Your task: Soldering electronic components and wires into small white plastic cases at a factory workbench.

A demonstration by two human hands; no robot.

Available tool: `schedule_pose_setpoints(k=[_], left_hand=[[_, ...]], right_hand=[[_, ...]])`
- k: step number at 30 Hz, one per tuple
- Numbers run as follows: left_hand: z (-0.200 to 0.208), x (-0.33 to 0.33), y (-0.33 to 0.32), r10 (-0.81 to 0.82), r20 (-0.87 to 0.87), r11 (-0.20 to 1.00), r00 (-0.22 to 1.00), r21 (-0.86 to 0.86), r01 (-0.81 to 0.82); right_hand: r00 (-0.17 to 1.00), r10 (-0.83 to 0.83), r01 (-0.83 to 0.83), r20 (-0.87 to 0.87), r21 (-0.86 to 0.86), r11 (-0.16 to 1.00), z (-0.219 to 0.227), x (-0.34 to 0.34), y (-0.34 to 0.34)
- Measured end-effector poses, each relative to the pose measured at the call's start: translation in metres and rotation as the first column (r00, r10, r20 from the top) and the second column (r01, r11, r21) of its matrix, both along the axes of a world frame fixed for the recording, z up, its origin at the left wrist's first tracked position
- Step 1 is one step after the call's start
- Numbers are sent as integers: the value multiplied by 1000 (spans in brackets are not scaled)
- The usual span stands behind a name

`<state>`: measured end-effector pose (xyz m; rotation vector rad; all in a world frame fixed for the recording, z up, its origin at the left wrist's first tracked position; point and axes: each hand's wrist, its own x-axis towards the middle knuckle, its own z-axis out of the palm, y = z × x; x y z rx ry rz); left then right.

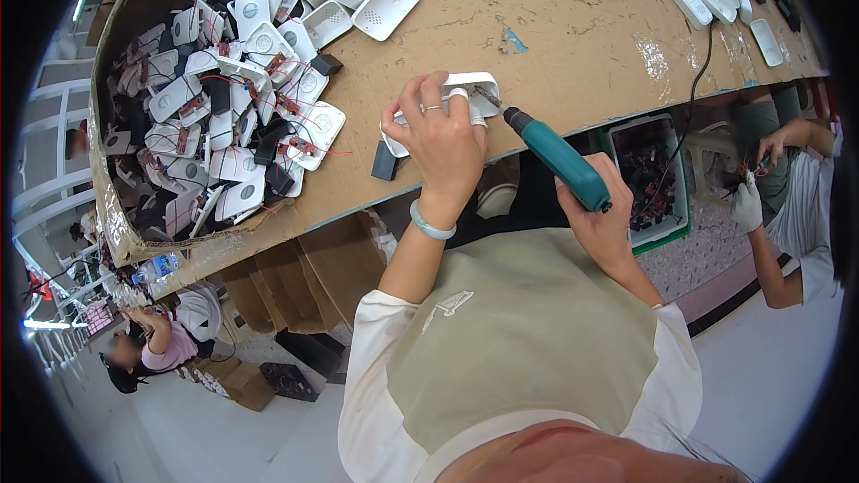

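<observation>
My left hand point(440, 139), with white covers on some fingers, grips a white plastic housing point(484, 82) near the table's front edge. A teal electric screwdriver point(557, 159) is held in my right hand point(599, 219), closed round its rear end. Its bit points up and left into the housing; whether it touches a screw is too small to tell. Just left of my left wrist lies a small black block point(385, 161). Part of the housing is hidden under my left hand, where another white edge shows.
A large cardboard box point(112, 206) at left is heaped with white covers, red wires and black parts. Empty white housings point(387, 7) lie along the far side. A black cable point(704, 72) crosses the table's right edge. Below stands a crate point(677, 188); a co-worker point(801, 215) sits at right.
</observation>
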<state>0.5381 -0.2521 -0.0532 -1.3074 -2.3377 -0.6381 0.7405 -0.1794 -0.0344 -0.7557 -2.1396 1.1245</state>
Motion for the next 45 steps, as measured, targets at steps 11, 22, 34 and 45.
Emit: schedule_pose_setpoints(k=[11,22,34,45], left_hand=[[1,0,-2,7,-2,1000,1000,-31,-7],[0,-10,-14,-19,191,999,981,48,10],[-3,-32,-243,-72,774,997,629,70,28],[-373,5,-410,709,658,700,253,-617,-358]], right_hand=[[984,-165,148,-67,-203,968,-1,25,-7],[934,-338,272,-115,-382,883,-5,31,-11],[941,-299,227,-161,-358,906,-2,13,-4],[974,-176,119,-140,-342,932,18,-4,-17]])
